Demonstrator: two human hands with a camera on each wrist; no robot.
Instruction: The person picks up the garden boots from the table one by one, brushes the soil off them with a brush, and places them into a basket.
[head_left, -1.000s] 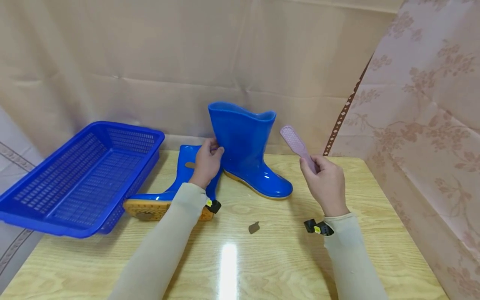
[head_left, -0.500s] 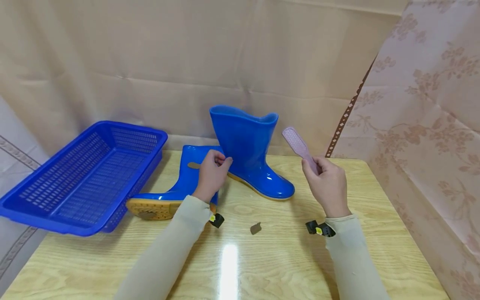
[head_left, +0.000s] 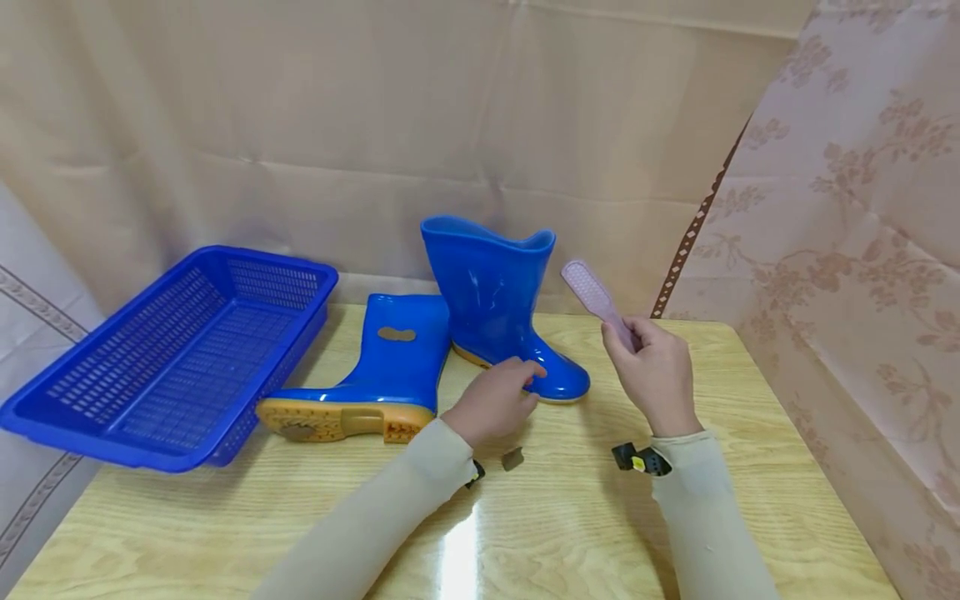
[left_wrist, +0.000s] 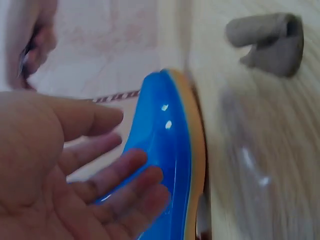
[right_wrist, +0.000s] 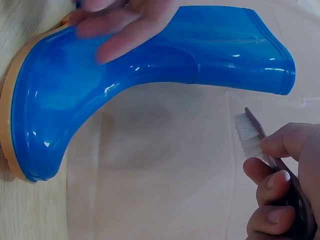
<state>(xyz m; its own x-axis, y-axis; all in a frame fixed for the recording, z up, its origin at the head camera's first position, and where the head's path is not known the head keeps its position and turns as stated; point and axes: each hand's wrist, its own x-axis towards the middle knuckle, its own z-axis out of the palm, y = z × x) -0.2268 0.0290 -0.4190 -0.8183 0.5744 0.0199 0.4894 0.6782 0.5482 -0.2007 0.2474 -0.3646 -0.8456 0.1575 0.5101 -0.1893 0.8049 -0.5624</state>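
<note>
Our left hand (head_left: pixel 498 400) holds nothing, its fingers loose and a bit apart, in front of the standing blue boot (head_left: pixel 491 292). We can't tell if they touch. Our right hand (head_left: pixel 654 375) grips a pink brush (head_left: pixel 588 287), bristles facing that boot. Left of our left hand lies another blue boot (head_left: pixel 408 362); just nearer us is a brown scrap (head_left: pixel 512 458).

On the table (head_left: pixel 585 521), the basket (head_left: pixel 202 367) sits at the left, the lying boot (head_left: pixel 405 362) just right of it. Right of that stands the upright boot (head_left: pixel 487 279), a cloth (head_left: pixel 375 125) behind. The left hand (head_left: pixel 498 402) is on its near side, the scrap (head_left: pixel 512 459) nearer still. Farther right, the right hand (head_left: pixel 652 375) holds the brush (head_left: pixel 587 290).
</note>
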